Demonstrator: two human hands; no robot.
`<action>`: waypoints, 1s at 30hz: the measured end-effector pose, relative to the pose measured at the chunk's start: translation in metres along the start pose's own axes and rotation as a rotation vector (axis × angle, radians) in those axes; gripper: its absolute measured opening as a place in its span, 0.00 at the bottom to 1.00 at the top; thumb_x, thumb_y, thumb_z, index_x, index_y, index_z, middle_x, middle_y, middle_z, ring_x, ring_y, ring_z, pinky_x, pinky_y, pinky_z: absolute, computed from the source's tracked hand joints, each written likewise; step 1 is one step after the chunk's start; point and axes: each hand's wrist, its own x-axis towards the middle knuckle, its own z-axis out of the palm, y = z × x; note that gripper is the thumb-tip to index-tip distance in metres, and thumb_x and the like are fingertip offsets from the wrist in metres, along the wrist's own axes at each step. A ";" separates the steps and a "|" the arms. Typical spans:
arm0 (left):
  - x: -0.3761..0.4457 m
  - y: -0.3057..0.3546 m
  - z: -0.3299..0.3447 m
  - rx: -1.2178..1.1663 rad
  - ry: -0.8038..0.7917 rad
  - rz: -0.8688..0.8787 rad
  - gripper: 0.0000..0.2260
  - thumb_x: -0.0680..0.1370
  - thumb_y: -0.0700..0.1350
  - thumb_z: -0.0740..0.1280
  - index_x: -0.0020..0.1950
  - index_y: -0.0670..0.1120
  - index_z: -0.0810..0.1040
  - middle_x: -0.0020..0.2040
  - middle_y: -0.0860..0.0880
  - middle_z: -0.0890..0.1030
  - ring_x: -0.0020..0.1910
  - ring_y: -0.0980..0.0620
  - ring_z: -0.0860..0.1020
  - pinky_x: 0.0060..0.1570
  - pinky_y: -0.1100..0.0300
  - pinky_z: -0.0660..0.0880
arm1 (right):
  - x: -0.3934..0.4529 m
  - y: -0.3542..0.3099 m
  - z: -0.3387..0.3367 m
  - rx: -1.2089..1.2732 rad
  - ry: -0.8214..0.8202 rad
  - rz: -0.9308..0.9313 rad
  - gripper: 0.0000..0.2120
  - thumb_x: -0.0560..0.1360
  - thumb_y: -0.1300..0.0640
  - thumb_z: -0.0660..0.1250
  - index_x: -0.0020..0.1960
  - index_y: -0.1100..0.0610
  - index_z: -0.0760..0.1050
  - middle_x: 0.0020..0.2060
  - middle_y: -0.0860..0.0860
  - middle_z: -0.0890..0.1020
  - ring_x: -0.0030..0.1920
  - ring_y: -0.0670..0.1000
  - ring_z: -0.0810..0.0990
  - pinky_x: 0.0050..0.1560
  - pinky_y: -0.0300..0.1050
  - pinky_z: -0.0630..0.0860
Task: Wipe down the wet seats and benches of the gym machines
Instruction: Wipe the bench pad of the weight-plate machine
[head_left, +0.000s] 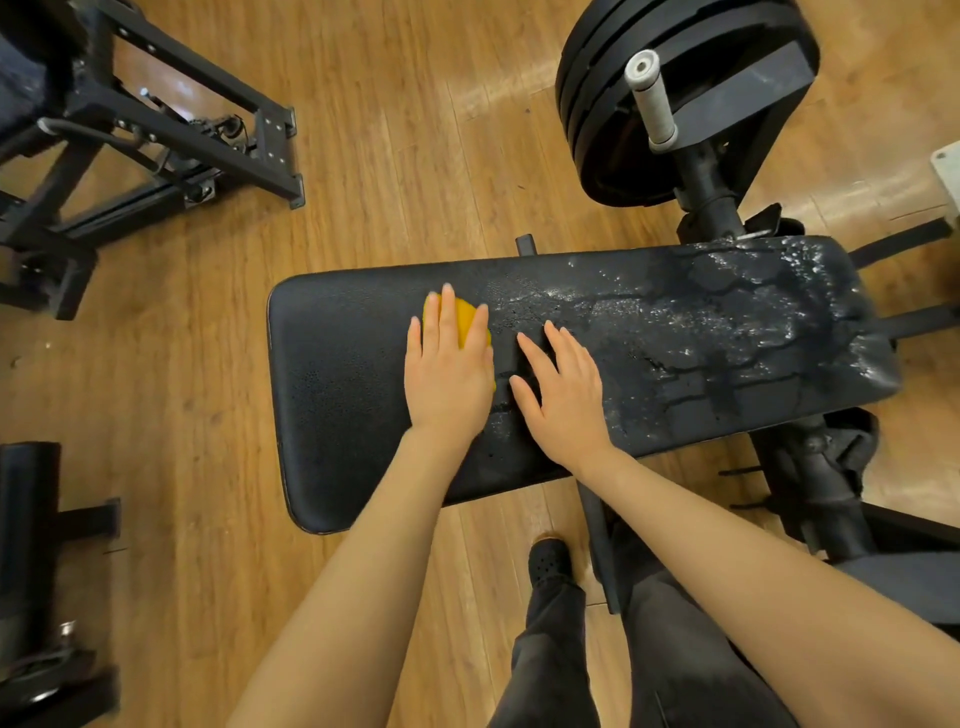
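Note:
A black padded bench (337, 395) lies across the middle of the view. Its right half (727, 332) is cracked and covered with water drops; the left half looks mostly dry. My left hand (449, 369) presses flat, fingers straight, on a yellow cloth (464, 317) near the bench's middle. Only the cloth's far edge shows past my fingers. Beside it, my right hand (563, 395) rests flat on the bare pad, fingers spread, at the edge of the wet patch.
Black weight plates (597, 104) on a bar with a grey sleeve (652, 101) stand behind the bench's right end. A black machine frame (171, 130) sits at the far left, another frame (31, 545) at lower left. Wooden floor lies between them. My legs and a shoe (548, 564) are below the bench.

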 end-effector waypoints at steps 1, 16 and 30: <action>0.007 0.003 0.000 -0.003 0.005 -0.010 0.22 0.82 0.51 0.56 0.77 0.50 0.61 0.78 0.39 0.55 0.77 0.41 0.53 0.74 0.45 0.53 | 0.000 0.005 -0.003 -0.005 0.006 -0.011 0.26 0.80 0.42 0.50 0.76 0.49 0.61 0.76 0.55 0.59 0.77 0.55 0.53 0.75 0.55 0.51; -0.049 -0.036 -0.029 -0.192 0.132 -0.077 0.20 0.83 0.49 0.54 0.75 0.46 0.65 0.77 0.43 0.62 0.77 0.45 0.57 0.75 0.48 0.53 | -0.025 -0.010 -0.022 0.232 0.089 0.065 0.24 0.81 0.48 0.52 0.75 0.55 0.62 0.75 0.53 0.62 0.76 0.53 0.56 0.75 0.52 0.55; -0.031 -0.080 -0.025 0.064 0.075 -0.034 0.23 0.83 0.52 0.52 0.77 0.46 0.59 0.78 0.42 0.56 0.78 0.44 0.52 0.76 0.49 0.51 | -0.092 -0.059 0.016 0.035 -0.067 -0.209 0.27 0.80 0.45 0.54 0.74 0.57 0.63 0.75 0.52 0.63 0.77 0.53 0.52 0.75 0.48 0.52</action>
